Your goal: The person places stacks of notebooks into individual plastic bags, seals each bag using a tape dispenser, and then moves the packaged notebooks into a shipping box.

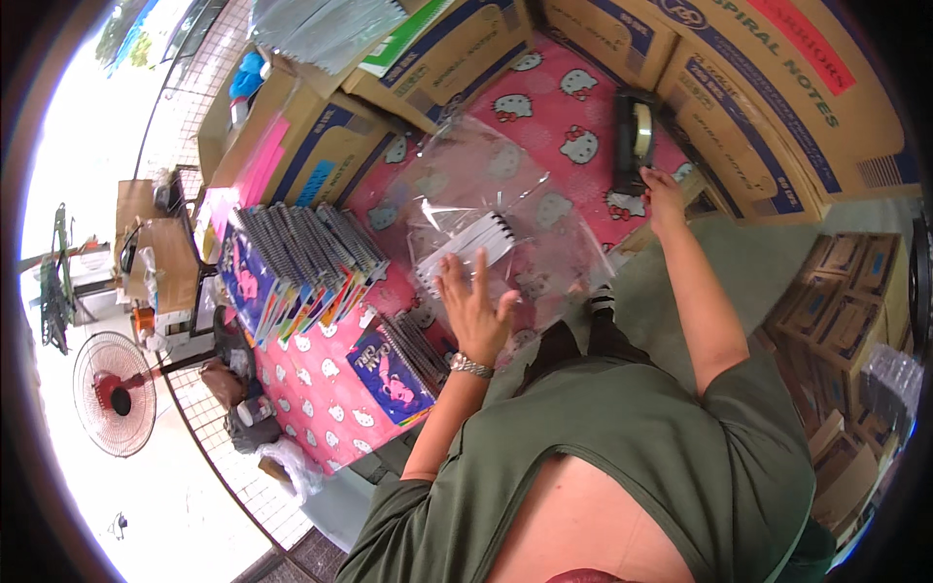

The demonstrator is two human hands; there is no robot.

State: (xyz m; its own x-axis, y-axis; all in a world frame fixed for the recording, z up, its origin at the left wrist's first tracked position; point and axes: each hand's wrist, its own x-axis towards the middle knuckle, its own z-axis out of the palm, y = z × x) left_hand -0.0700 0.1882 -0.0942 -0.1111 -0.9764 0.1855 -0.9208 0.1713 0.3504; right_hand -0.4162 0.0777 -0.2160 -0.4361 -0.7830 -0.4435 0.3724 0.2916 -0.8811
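My left hand (473,311), with a metal watch at its wrist, lies with fingers spread over a spiral notebook (478,243) and the clear plastic bag (569,238) around it. The notebook's pale side and black coil show above my fingertips; the rest is partly covered. Further right, my right hand (665,201) reaches the near end of a black tape dispenser (625,146), which carries a roll of tape (642,130). The fingers there are pinched together, but whatever is between them is too small to make out.
Spiral notebooks are piled at the left (316,257), with a smaller pile (391,374) nearer me. Cardboard boxes (739,146) wall the far and right sides of the pink patterned table (321,413). A fan (119,398) stands left; more boxes (836,301) are stacked right.
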